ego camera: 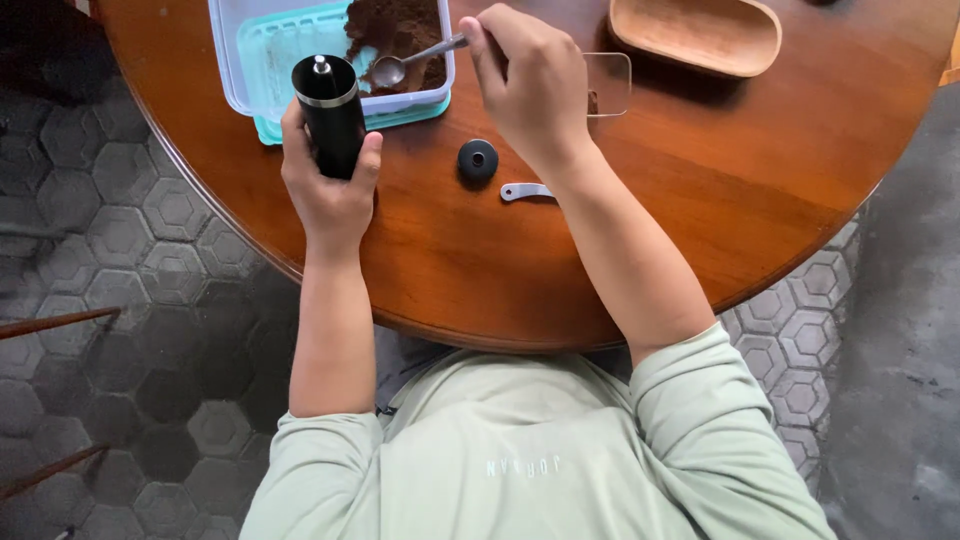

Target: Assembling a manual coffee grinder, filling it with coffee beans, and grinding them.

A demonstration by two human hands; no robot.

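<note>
Pale sage-green long-sleeved shirt, sleeves pushed up past the elbows, small tonal lettering across it.

A wooden tray (695,32) lies on the round wooden table (760,190), above grey hexagonal floor tiles (130,250).

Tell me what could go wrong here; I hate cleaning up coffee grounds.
The spoon held by the right hand could drop grounds on the table short of the narrow black grinder in the left hand. The right forearm might also nudge the loose black knob.
</note>
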